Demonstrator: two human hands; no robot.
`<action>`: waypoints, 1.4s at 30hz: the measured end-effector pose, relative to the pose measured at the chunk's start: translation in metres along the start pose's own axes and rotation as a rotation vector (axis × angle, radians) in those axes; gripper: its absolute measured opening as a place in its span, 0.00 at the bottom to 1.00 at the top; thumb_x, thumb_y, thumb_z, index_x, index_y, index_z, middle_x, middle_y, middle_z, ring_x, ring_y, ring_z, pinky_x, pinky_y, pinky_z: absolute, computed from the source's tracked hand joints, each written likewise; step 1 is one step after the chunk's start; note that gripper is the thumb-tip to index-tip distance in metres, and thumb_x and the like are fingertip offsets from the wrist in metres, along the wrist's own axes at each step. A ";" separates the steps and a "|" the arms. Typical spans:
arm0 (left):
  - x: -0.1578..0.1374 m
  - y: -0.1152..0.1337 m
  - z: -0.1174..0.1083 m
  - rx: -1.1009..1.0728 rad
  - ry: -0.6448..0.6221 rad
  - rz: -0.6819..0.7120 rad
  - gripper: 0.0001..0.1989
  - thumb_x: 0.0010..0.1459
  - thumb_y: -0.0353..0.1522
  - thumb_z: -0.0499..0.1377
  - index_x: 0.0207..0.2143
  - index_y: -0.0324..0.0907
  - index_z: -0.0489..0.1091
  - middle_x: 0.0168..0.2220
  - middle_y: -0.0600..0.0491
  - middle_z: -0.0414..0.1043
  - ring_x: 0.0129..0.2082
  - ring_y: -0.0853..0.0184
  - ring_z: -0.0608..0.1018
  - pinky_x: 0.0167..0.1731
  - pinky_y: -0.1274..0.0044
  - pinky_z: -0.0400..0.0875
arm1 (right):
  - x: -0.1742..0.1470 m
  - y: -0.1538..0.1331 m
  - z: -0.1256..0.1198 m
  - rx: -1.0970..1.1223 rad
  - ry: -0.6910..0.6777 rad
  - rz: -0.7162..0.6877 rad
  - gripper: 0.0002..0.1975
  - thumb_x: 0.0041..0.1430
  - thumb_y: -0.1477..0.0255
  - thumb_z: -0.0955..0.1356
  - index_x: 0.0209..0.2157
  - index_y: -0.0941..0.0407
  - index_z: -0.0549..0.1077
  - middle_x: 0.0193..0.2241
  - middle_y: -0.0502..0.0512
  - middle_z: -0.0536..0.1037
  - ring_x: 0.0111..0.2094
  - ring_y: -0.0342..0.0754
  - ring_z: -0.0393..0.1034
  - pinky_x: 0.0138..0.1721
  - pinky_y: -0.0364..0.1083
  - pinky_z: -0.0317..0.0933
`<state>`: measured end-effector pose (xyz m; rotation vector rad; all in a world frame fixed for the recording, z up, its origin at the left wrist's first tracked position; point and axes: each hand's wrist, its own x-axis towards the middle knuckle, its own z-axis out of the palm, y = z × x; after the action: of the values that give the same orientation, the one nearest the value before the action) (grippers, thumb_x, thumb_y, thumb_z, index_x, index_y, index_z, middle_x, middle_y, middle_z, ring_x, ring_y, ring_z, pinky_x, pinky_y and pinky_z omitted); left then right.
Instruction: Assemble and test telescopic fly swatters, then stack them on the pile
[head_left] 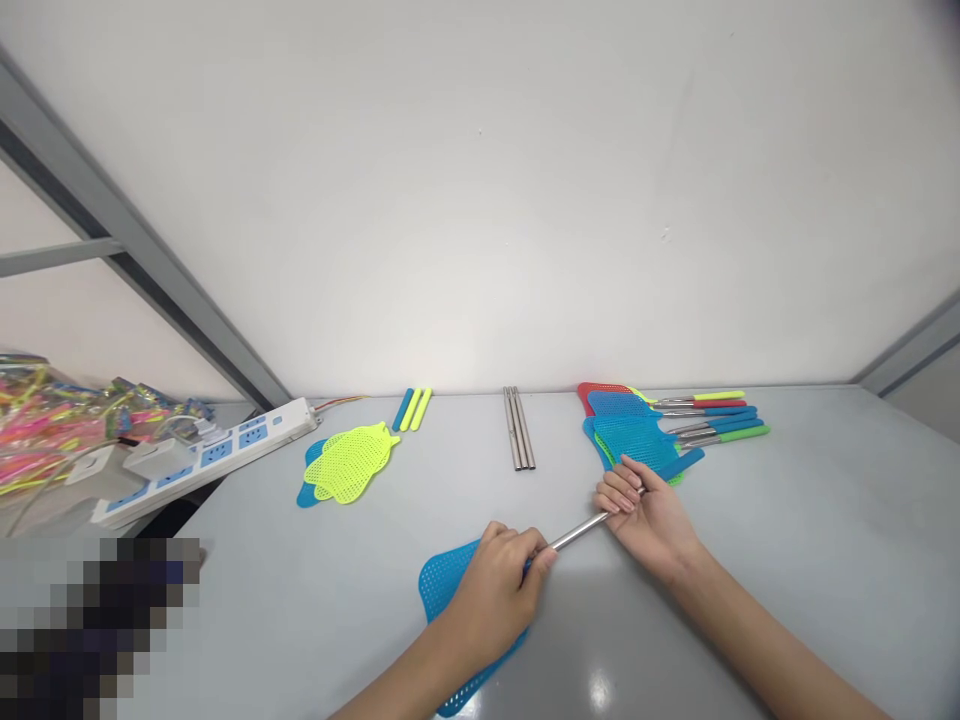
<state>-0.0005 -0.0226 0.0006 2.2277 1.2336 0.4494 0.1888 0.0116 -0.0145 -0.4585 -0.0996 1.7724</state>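
Note:
Both hands grip one blue fly swatter (448, 583) held above the grey table. My left hand (504, 580) is closed around the neck, where the blue mesh head meets the silver rod, and covers part of the head. Farther up the rod, my right hand (643, 515) wraps its fingers round the metal shaft, just below the blue handle sleeve (682, 464). Behind the right hand lies a pile of fly swatters (628, 430) with red, blue, green and yellow parts, their handles pointing right.
Several silver rods (519, 430) lie near the wall. To their left are loose handle sleeves (412, 410) and yellow and blue swatter heads (349, 463). A white power strip (217, 462) with plugs runs along the left edge, beside bagged colourful items (71, 425).

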 end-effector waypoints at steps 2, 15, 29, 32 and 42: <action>0.000 -0.001 0.001 -0.001 0.005 -0.009 0.15 0.59 0.35 0.39 0.26 0.42 0.61 0.24 0.56 0.64 0.29 0.70 0.66 0.35 0.76 0.57 | -0.001 -0.001 0.000 0.009 0.001 -0.002 0.16 0.52 0.73 0.62 0.16 0.57 0.51 0.12 0.43 0.49 0.13 0.36 0.47 0.16 0.39 0.51; -0.001 -0.004 -0.006 -0.075 -0.089 -0.069 0.19 0.59 0.39 0.37 0.21 0.41 0.58 0.21 0.57 0.58 0.30 0.70 0.63 0.31 0.79 0.58 | -0.009 -0.012 0.004 0.033 -0.098 -0.120 0.11 0.53 0.74 0.61 0.19 0.57 0.55 0.15 0.43 0.52 0.12 0.35 0.46 0.14 0.37 0.49; -0.003 0.000 -0.004 0.013 -0.050 -0.052 0.14 0.58 0.35 0.41 0.24 0.42 0.60 0.22 0.56 0.64 0.29 0.69 0.65 0.32 0.78 0.57 | -0.001 -0.008 -0.003 0.002 0.097 -0.110 0.16 0.51 0.74 0.61 0.16 0.56 0.49 0.10 0.41 0.48 0.10 0.35 0.43 0.10 0.38 0.43; -0.004 0.001 0.000 0.058 -0.035 -0.010 0.14 0.58 0.33 0.41 0.23 0.41 0.59 0.21 0.56 0.63 0.27 0.70 0.65 0.33 0.77 0.56 | -0.001 -0.007 -0.003 0.022 0.142 -0.126 0.16 0.51 0.74 0.61 0.16 0.56 0.49 0.10 0.41 0.48 0.10 0.35 0.42 0.09 0.38 0.42; -0.004 -0.002 0.005 0.301 0.033 0.081 0.14 0.58 0.31 0.41 0.23 0.40 0.59 0.21 0.55 0.63 0.23 0.71 0.63 0.30 0.76 0.55 | -0.003 -0.004 -0.003 0.121 0.225 -0.165 0.15 0.52 0.75 0.60 0.16 0.56 0.49 0.08 0.41 0.48 0.09 0.35 0.41 0.08 0.38 0.40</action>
<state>-0.0012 -0.0264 -0.0046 2.5395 1.3032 0.3512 0.1938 0.0092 -0.0156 -0.5435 0.1243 1.5455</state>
